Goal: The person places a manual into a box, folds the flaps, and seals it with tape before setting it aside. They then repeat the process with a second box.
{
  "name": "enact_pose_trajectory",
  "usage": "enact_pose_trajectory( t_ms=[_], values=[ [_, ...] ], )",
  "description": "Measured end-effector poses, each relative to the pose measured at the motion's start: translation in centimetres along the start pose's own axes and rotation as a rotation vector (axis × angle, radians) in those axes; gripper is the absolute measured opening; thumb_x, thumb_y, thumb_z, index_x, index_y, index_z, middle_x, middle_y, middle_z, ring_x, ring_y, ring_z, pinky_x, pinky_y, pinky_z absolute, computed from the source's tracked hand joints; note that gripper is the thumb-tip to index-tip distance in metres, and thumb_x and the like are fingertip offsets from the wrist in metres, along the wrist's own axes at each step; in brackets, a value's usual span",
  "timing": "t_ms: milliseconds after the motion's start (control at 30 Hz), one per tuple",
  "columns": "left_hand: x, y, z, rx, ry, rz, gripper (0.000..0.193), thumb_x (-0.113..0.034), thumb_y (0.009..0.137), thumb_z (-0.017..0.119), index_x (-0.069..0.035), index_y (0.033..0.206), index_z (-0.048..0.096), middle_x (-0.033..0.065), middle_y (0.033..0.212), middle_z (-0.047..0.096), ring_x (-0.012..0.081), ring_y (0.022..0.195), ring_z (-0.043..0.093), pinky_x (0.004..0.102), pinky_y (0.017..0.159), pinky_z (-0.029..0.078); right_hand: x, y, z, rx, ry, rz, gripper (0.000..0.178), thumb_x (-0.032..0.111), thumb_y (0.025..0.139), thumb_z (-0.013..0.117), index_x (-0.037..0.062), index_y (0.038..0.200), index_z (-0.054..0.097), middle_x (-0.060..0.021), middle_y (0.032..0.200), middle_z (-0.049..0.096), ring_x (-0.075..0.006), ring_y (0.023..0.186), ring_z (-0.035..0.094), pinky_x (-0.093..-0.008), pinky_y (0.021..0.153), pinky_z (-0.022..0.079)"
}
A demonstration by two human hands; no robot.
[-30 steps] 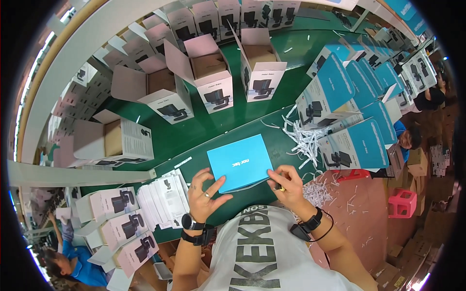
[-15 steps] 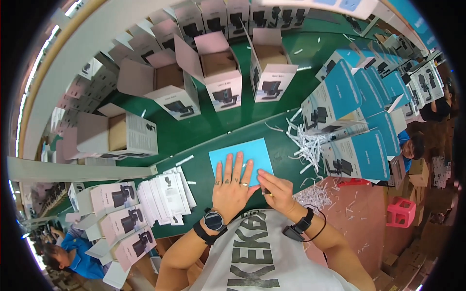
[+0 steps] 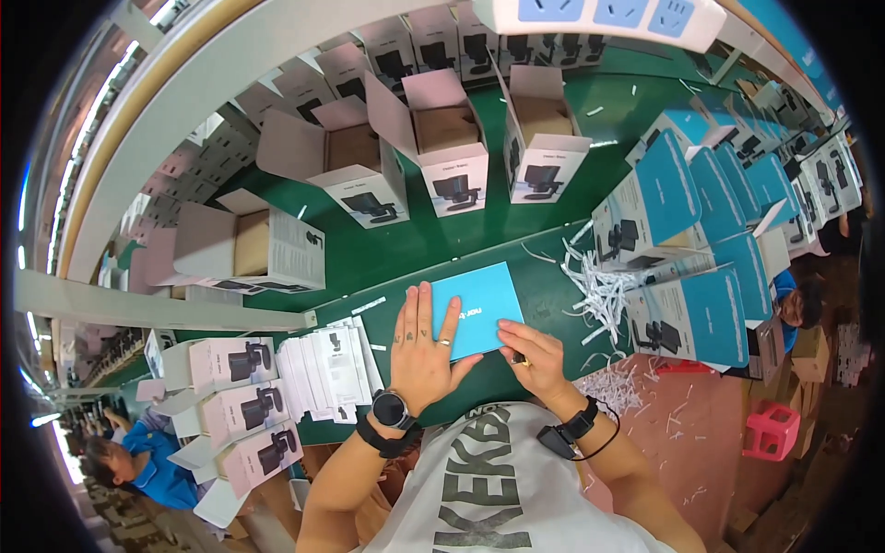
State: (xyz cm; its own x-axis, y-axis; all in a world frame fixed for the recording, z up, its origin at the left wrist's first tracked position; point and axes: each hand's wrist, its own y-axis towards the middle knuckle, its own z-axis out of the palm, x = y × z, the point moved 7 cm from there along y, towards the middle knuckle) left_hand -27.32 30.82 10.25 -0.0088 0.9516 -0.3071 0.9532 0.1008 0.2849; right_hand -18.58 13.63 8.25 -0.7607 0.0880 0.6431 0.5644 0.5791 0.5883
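Note:
On the green bench in front of me lies a flat, bright blue rectangle (image 3: pixel 481 304), a card or a thin box, with white lettering. My left hand (image 3: pixel 422 343) rests palm down across its left side, fingers stretched out. At the lower right corner of the blue rectangle is my right hand (image 3: pixel 536 358), its fingers curled together and the fingertips touching the edge. Something small, dark and yellowish (image 3: pixel 519 358) shows between those fingers; its kind is too small to tell. Left of my left hand lies a fanned stack of white printed leaflets (image 3: pixel 324 373).
Open white boxes (image 3: pixel 458 175) with cardboard inside line the bench's far side. Blue-lidded boxes (image 3: pixel 687 313) stand right, beside shredded paper strips (image 3: pixel 599 290). More boxes (image 3: pixel 241 405) sit left. A power strip (image 3: pixel 599 20) hangs overhead; a pink stool (image 3: pixel 772 429) is on the floor.
My left hand has slid left on the blue rectangle, uncovering its middle and lettering. My right hand stays at the lower right corner. The whole view has shifted slightly.

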Motion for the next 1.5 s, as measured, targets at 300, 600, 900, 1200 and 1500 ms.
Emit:
enact_pose_trajectory(
  t_ms=[300,600,900,1200,1500],
  values=[
    [3.4,0.4,-1.4,0.032,-0.071,0.09,0.101,-0.064,0.078,0.079,-0.013,0.158,0.045,0.0363,0.152,0.038,0.0549,0.137,0.041,0.0614,0.118,0.032,-1.4,0.1,0.8,0.094,0.087,0.016,0.03,0.0,0.087,0.076,0.0041,0.117,0.076,-0.014,0.123,0.075,-0.0264,0.095,0.077,-0.0314,0.073,0.06],
    [17.1,-4.3,-4.3,-0.419,0.034,-0.543,0.09,-0.054,0.079,0.082,-0.006,0.149,0.052,0.0407,0.143,0.044,0.0572,0.132,0.043,0.0641,0.111,0.036,-7.9,14.8,-6.9,-0.377,-0.39,0.047,0.032,-0.004,0.09,0.066,0.0037,0.121,0.072,-0.0205,0.124,0.07,-0.039,0.117,0.068,-0.0422,0.099,0.055],
    [26.8,2.0,-3.2,-0.399,0.391,-1.018,0.089,-0.07,0.093,0.056,-0.007,0.155,0.047,0.0411,0.155,0.038,0.0597,0.146,0.031,0.0784,0.116,0.015,-9.5,23.5,-6.1,0.264,-0.952,0.218,0.028,0.026,0.085,0.079,0.0134,0.109,0.074,-0.0166,0.097,0.074,-0.0418,0.091,0.071,-0.0508,0.076,0.057],
    [23.4,-16.0,1.3,-0.438,0.328,-0.893,0.066,-0.005,0.085,0.063,0.007,0.148,0.047,0.0356,0.144,0.051,0.0558,0.136,0.044,0.0566,0.12,0.034,0.4,11.1,-0.5,0.429,-0.128,0.396,0.016,0.004,0.087,0.077,0.0006,0.096,0.065,-0.0048,0.08,0.065,-0.0138,0.069,0.06,-0.0306,0.063,0.048],
    [31.3,-29.7,1.2,0.015,0.032,-1.414,0.069,-0.007,0.085,0.064,0.006,0.15,0.046,0.0307,0.142,0.058,0.0455,0.132,0.055,0.0479,0.114,0.044,7.9,6.9,3.4,0.461,0.51,0.505,0.01,0.004,0.095,0.07,-0.0001,0.102,0.065,-0.0032,0.089,0.066,-0.0094,0.073,0.06,-0.0229,0.065,0.048]
  ],
)
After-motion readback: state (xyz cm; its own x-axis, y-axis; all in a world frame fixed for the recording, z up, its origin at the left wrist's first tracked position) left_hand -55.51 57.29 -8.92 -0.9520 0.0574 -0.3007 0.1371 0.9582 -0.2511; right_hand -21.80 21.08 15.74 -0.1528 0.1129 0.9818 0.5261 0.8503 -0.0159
